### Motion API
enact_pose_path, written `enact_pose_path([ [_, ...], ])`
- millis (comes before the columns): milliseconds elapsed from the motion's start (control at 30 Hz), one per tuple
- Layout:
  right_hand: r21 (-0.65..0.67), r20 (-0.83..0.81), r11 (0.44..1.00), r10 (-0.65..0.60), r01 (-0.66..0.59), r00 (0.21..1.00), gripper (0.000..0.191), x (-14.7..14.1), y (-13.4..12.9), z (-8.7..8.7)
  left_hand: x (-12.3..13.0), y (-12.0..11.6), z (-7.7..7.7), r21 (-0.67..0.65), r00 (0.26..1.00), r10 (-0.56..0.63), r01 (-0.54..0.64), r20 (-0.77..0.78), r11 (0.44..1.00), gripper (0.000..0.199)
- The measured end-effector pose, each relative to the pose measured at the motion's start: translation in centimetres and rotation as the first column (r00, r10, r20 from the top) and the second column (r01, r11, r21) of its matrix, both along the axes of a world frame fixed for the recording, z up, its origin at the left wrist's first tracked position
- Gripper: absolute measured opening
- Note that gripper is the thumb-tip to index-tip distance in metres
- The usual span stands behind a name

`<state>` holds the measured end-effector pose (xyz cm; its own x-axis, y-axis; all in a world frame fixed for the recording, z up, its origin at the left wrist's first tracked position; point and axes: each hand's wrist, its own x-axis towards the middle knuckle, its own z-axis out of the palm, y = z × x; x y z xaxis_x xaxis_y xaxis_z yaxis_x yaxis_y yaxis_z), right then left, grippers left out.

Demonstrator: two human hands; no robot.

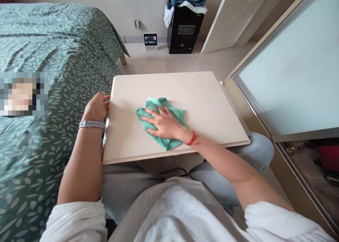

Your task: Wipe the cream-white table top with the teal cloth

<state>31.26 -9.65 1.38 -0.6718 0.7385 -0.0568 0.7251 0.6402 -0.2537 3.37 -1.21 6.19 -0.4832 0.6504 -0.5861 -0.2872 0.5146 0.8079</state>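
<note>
My right hand [164, 122]: spread flat, pressing a green microfibre cloth [156, 103] near the middle of the cream laminate worktop [209, 108]. My left hand [95, 107]: curled at its left edge, grip unclear. Wiped extent: cannot tell.

no text, label or number can be read in this view.

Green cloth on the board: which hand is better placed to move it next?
Probably right: the right hand lies flat on the green cloth, on the board, while the left hand sits at the board's edge, apart from the cloth.
</note>
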Motion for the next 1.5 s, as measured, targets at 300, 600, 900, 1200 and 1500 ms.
enact_pose_path([
  [300,0.125,0.049,0.824,-0.561,0.552,0.826,0.073,16.3,2.8,-1.5,0.1,0.0,-0.5,0.018,0.999,0.034,-0.034,0.008,0.999,0.02],
  [600,0.216,-0.071,0.429,-0.889,0.877,0.452,0.069,21.5,-0.6,-3.5,0.4,-0.3,0.4,-0.034,0.999,-0.013,0.012,-0.029,0.999,0.027],
  [900,0.262,-0.078,0.472,-0.859,0.842,0.506,0.065,12.5,-2.8,-3.3,0.3,-0.2,-0.1,-0.019,1.0,-0.008,0.008,-0.024,1.0,0.023],
  [1200,0.042,-0.07,0.873,-0.482,0.486,0.873,0.068,-3.7,-5.1,-0.5,0.5,-0.4,0.2,-0.009,1.0,-0.008,0.008,-0.022,1.0,0.023],
  [1500,0.056,-0.072,0.995,-0.078,0.082,0.994,0.062,-12.0,-6.3,1.0,0.4,-0.8,1.1,0.009,0.999,-0.015,0.014,0.03,1.0,0.032],
])
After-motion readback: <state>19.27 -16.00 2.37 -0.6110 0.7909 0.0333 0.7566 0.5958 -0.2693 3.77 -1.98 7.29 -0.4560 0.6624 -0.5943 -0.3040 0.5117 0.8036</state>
